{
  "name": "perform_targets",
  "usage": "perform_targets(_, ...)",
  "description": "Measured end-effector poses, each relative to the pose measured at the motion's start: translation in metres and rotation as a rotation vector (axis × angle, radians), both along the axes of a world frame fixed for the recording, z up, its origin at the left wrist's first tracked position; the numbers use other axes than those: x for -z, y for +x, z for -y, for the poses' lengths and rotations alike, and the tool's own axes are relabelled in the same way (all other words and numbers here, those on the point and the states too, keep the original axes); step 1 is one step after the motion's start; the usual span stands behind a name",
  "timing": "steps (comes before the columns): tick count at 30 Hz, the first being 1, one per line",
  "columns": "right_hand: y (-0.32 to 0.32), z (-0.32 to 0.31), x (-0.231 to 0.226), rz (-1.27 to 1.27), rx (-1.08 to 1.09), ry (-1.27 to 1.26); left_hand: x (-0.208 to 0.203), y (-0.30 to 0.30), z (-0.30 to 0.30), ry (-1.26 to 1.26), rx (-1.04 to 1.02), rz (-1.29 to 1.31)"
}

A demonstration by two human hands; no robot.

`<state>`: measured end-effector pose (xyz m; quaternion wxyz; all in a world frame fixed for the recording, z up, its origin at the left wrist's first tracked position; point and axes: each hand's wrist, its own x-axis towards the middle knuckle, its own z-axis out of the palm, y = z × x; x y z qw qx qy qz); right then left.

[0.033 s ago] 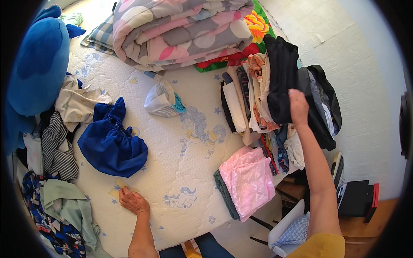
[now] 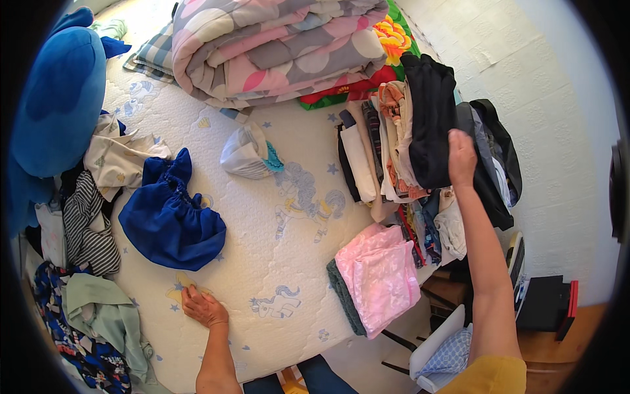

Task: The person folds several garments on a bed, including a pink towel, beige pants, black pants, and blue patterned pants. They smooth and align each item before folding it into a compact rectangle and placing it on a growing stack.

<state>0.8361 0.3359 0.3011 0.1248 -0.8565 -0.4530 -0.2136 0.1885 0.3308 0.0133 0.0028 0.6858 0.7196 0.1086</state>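
Note:
My left hand leans on the patterned mattress, its fingers laid on a printed yellow shape, holding nothing. At the right, my right hand is extended along the side of a black folded garment, fingers stretched and grasping nothing; its palm side is hidden. That garment belongs to a row of folded clothes standing close together. Just right of the hand lie dark grey and black clothes. Nearer to me is a folded pink garment on a dark green one.
A blue elasticated cloth and a whitish cap-like item lie mid-bed. Loose clothes and a blue plush toy line the left. A rolled quilt fills the back. Beyond the right edge stands a white chair.
My right hand has shifted slightly right and upward beside the black garment, which has also edged a little to the right. My left hand stays in place.

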Motion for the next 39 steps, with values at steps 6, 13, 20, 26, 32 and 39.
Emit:
perform_targets(6,0.103,-0.012,0.039,-0.186,0.182,-0.110,0.004,0.008,-0.004,0.006,0.048,0.005)
perform_targets(13,0.002,-0.036,0.048,-0.137,0.090,-0.180,0.002,-0.002,0.000,0.025,0.013,-0.018)
perform_targets(20,0.049,-0.031,0.018,-0.274,-0.013,-0.190,0.005,0.001,-0.001,0.006,0.017,-0.006)
perform_targets(26,0.048,-0.015,0.001,-0.269,0.001,-0.011,0.003,0.000,-0.001,-0.007,0.012,0.005)
perform_targets(32,0.048,-0.008,0.001,-0.224,0.088,-0.045,-0.001,0.002,-0.002,0.013,0.026,0.014)
perform_targets(39,0.027,-0.014,0.016,-0.192,0.094,-0.144,0.002,0.001,0.000,0.027,0.005,0.029)
